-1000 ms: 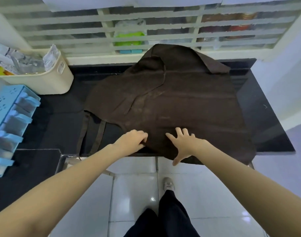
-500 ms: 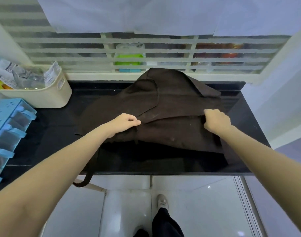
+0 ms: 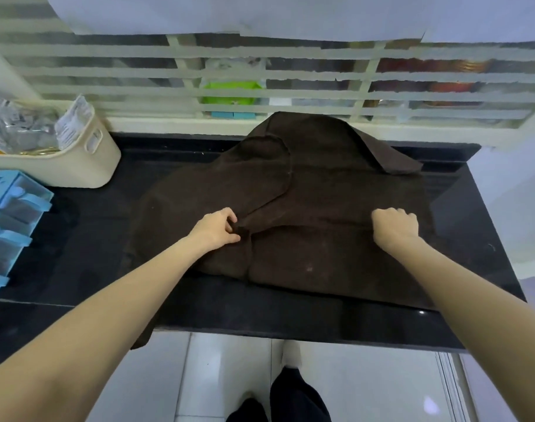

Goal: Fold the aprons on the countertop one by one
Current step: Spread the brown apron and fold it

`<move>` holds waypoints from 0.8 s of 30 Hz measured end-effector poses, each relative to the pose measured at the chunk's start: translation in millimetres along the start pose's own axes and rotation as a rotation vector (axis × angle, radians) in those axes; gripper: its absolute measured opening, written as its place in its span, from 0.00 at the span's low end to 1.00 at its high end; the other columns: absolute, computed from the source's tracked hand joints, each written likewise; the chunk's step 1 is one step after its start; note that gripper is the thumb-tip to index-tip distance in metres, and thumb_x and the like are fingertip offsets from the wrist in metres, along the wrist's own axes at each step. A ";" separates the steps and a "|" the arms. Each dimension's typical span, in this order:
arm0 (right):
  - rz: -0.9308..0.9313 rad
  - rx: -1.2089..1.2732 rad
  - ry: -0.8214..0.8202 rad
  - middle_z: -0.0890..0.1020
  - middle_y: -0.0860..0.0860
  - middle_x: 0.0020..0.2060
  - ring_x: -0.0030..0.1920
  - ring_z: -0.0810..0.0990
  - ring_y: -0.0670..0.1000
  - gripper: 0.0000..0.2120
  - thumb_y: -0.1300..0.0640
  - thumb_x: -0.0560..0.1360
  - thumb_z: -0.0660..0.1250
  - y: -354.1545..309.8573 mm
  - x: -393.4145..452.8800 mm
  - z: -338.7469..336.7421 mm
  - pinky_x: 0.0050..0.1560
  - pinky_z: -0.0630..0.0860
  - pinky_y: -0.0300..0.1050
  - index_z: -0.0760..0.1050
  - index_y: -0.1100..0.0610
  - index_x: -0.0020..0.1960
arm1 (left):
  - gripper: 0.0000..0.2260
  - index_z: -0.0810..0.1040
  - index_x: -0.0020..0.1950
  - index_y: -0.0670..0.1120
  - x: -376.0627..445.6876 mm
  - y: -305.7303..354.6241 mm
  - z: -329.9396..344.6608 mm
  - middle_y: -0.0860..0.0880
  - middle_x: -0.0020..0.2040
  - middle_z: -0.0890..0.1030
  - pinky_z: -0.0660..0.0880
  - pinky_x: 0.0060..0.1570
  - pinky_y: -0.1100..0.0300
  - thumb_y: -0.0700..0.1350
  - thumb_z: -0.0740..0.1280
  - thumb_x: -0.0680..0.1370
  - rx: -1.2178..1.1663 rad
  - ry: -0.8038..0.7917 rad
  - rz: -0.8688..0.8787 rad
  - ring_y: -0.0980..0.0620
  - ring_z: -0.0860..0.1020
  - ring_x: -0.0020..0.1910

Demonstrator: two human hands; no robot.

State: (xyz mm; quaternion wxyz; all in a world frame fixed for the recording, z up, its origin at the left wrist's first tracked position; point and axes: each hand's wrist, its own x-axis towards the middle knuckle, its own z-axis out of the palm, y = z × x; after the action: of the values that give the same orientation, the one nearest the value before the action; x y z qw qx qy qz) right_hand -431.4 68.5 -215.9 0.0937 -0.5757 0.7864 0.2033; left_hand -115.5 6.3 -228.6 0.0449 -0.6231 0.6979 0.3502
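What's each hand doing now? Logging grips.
Left hand: pinching the brown apron.
Right hand: gripping the apron's folded edge.

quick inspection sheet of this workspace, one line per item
surface: black countertop, glossy.
job's things: one brown apron, partly folded, a strap hanging over the front edge.
clutter: cream basket of packets at back left; blue drawer organiser on the left.
grippers: left hand pinches an apron fold; right hand grips the cloth.
cables: nothing seen.
surroundings: barred window behind; white tiled floor below.
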 end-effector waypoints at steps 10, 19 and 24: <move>-0.037 0.072 0.038 0.75 0.58 0.57 0.56 0.76 0.61 0.13 0.66 0.77 0.60 -16.7 12.6 12.6 0.47 0.74 0.50 0.66 0.61 0.61 | 0.06 0.74 0.42 0.47 10.8 21.1 17.0 0.45 0.46 0.79 0.79 0.38 0.57 0.41 0.62 0.80 -0.129 0.172 0.230 0.51 0.81 0.35; -0.125 0.542 0.172 0.72 0.59 0.59 0.51 0.78 0.63 0.16 0.59 0.76 0.63 -55.9 -5.9 -14.1 0.46 0.73 0.51 0.69 0.63 0.61 | 0.29 0.80 0.47 0.41 13.0 47.6 1.0 0.47 0.55 0.77 0.68 0.64 0.52 0.64 0.52 0.79 -0.521 -0.228 -0.205 0.45 0.75 0.58; -0.417 1.363 -0.654 0.81 0.52 0.55 0.60 0.76 0.49 0.13 0.60 0.73 0.69 -136.3 -51.1 -36.3 0.68 0.68 0.46 0.77 0.60 0.57 | 0.34 0.65 0.73 0.44 6.2 55.0 5.1 0.44 0.72 0.66 0.60 0.72 0.52 0.68 0.52 0.77 -0.539 -0.300 -0.252 0.45 0.65 0.71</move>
State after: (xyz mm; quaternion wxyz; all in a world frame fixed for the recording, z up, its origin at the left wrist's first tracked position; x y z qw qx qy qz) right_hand -283.3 62.6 -192.6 0.6897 -0.4379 0.5456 -0.1868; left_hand -168.3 2.7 -211.8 0.0237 -0.6353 0.4832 0.6020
